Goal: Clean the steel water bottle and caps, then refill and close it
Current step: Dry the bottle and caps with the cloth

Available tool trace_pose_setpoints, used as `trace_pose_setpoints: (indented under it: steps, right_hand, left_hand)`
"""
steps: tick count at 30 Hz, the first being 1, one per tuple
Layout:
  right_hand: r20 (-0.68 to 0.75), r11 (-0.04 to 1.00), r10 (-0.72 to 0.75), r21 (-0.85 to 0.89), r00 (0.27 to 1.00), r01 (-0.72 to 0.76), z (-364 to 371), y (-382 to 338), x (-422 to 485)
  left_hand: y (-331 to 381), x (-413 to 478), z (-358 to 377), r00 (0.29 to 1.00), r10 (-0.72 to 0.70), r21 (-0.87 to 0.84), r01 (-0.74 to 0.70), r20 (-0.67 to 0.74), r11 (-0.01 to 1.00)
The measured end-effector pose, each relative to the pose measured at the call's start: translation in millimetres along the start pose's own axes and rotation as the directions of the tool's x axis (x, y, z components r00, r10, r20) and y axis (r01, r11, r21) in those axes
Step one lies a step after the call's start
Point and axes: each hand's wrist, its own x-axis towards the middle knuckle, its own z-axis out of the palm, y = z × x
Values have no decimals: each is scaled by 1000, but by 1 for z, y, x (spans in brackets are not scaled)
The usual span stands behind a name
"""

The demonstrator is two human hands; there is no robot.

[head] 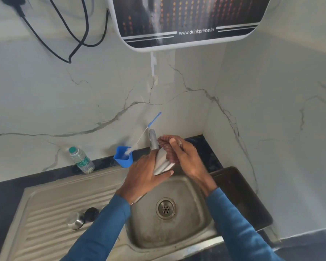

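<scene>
My left hand point(145, 174) grips the steel water bottle point(161, 162), tilted over the sink basin point(179, 230). A maroon scrub cloth point(167, 149) lies against the bottle's upper side, held there by my right hand point(184, 155). On the ribbed drainboard point(51, 208) at the left lie a steel cap point(76, 220) and a black inner cap point(91, 214), side by side. The bottle's mouth is hidden by the cloth and my hands.
A steel tap point(153, 138) rises behind the bottle. A blue cup point(123, 156) holds a thin brush with a blue handle. A plastic water bottle point(81, 160) stands at the back left. A water purifier point(188, 21) hangs above. A dark tray point(239, 193) sits right of the sink.
</scene>
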Motion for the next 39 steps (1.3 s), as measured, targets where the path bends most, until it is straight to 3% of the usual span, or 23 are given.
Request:
trace_pose_setpoints:
  steps: [4, 7, 10, 12, 14, 16, 19, 22, 24, 26, 28, 32, 37, 39]
  right_hand:
    - [-42, 982, 112, 154, 993, -105, -5, 10, 7]
    - [-154, 983, -14, 181, 988, 42, 6, 8, -10]
    - [-185, 944, -317, -152, 930, 292, 20, 13, -21]
    - [-133, 803, -506, -433, 852, 409, 21, 18, -16]
    - [-37, 697, -547, -573, 836, 430, 16, 13, -8]
    - [6, 729, -418, -594, 908, 340, 8, 0, 0]
    - [54, 899, -11, -436, 998, 34, -8, -3, 21]
    - [44, 961, 268, -86, 962, -264, -17, 1, 35]
    - [4, 902, 424, 89, 906, -422, -14, 5, 26]
    - [0, 840, 503, 234, 864, -490, -5, 9, 13]
    - [-68, 838, 508, 270, 859, -474, 5, 23, 7]
    - [-257, 923, 384, 86, 887, -375, 14, 27, 0]
    - [-266, 926, 152, -298, 952, -231, 12, 21, -12]
    - [-257, 943, 25, -314, 966, -108, 13, 13, -18]
  left_hand:
    - [8, -1, -3, 1000, -24, 60, 24, -3, 998]
    - [10, 4, -5, 996, -77, 28, 76, 37, 997]
    - [9, 8, -7, 996, -65, 16, 65, 65, 998]
    - [9, 8, -6, 998, -18, 55, 15, 58, 998]
    - [11, 7, -5, 998, 36, 110, -41, 47, 993]
    - [13, 6, -2, 996, 79, 160, -86, 45, 983]
    - [17, 3, 0, 992, 123, 197, -125, 24, 972]
    - [21, 0, 3, 994, 104, 176, -105, 18, 979]
    - [19, 1, 6, 1000, 18, 119, -18, 3, 993]
    - [13, 2, 11, 997, -75, 92, 75, -2, 993]
    - [8, 3, 19, 994, -106, 123, 103, 16, 987]
    - [6, 0, 35, 991, -130, 107, 129, 3, 986]
    - [6, 9, 43, 972, -231, 152, 223, 39, 963]
    - [2, 11, 43, 949, -309, 73, 305, 56, 949]
